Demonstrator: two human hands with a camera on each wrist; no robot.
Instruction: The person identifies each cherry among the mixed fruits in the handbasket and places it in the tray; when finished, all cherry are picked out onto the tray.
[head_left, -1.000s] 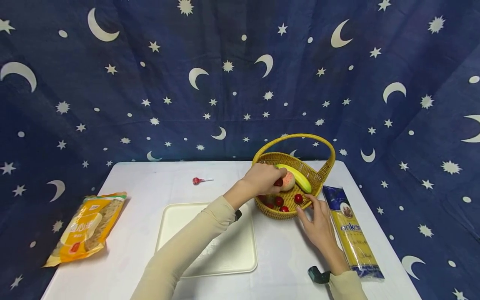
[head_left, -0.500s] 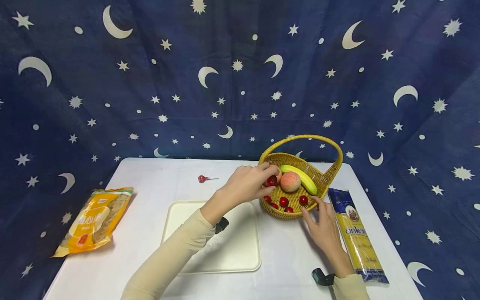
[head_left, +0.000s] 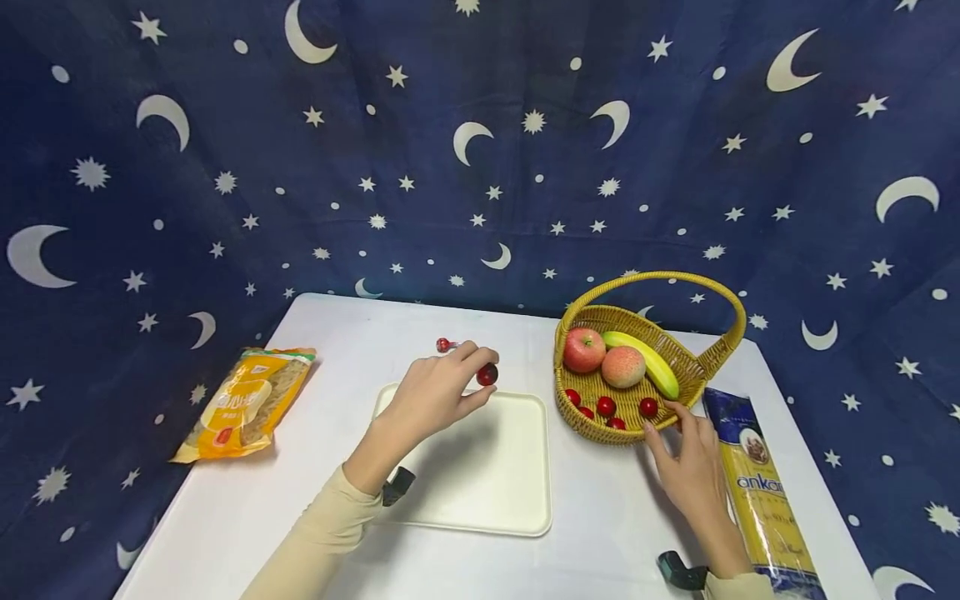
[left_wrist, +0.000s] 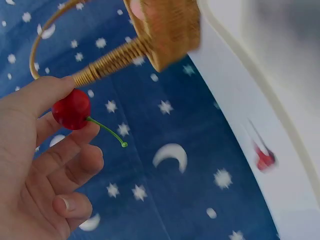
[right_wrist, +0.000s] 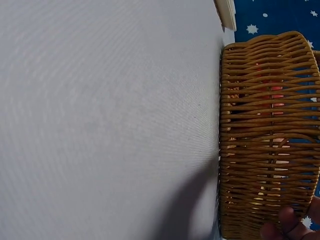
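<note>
My left hand (head_left: 435,392) pinches a red cherry (left_wrist: 71,109) between thumb and fingers; its green stem sticks out in the left wrist view. That hand is raised over the far left part of a cream tray (head_left: 517,467). At the right, my right hand (head_left: 692,467) grips the near rim of a wicker basket (head_left: 592,429) with thumb and fingertips. In the basket lie an apple (head_left: 584,350), a peach (head_left: 623,367), a banana (head_left: 652,364) and several red cherries (head_left: 605,407). The right wrist view shows the basket's woven side (right_wrist: 270,125) close up, with fingertips (right_wrist: 289,220) on it.
A lollipop (head_left: 444,344) lies behind the tray, partly hidden by the left hand. An orange food bag (head_left: 243,408) is at the table's left edge. A yellow and blue pasta packet (head_left: 761,492) lies right of the right hand. A patterned dark blue cloth hangs behind.
My left hand has come out of the basket with the cherry and moved left over the tray. The head view has turned left. My right hand stays at the basket rim.
</note>
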